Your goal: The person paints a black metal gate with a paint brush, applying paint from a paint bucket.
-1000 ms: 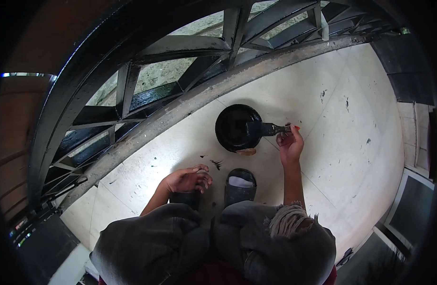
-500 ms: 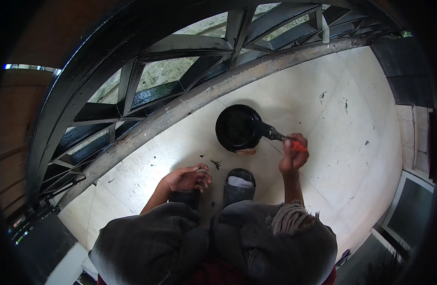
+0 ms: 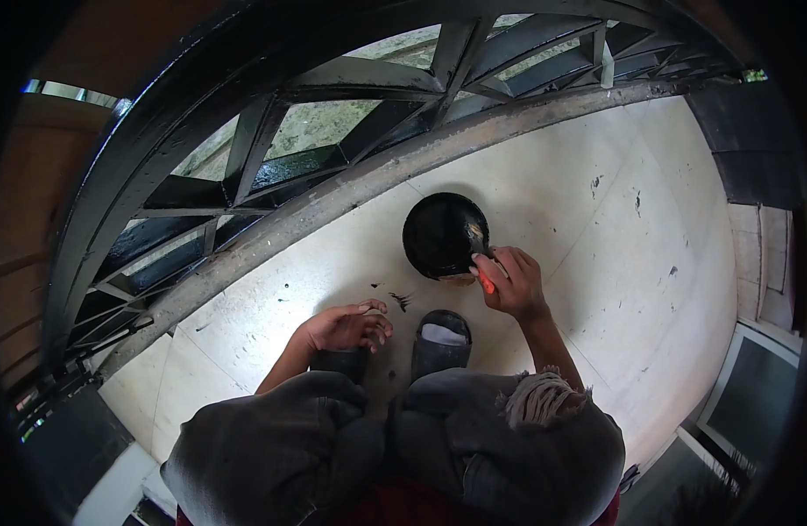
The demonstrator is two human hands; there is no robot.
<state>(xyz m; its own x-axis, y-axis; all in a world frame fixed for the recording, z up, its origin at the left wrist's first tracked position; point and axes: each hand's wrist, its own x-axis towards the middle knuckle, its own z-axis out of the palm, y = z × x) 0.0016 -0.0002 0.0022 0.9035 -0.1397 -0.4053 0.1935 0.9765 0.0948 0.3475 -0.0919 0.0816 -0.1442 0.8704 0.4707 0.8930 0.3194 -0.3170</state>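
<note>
A round black container of black paint (image 3: 431, 230) stands on the pale floor in front of my feet. My right hand (image 3: 519, 282) is closed around the orange handle of a paintbrush (image 3: 488, 279), at the container's right edge. The brush's paint-smeared head points down into the container, and its bristle tips are lost against the dark paint. Over my left shoe, my left hand (image 3: 349, 328) hangs with loosely curled, separated fingers and holds nothing.
A black metal lattice gate (image 3: 311, 92), glossy in places, curves across the upper left above a worn floor track (image 3: 351, 191). Dark paint spots (image 3: 400, 302) mark the tiled floor (image 3: 587, 254). My slide sandal (image 3: 440, 352) is just below the container.
My right hand has moved left and turned, bringing the paintbrush from the container's right side to over its inside. My left hand has stayed nearly still.
</note>
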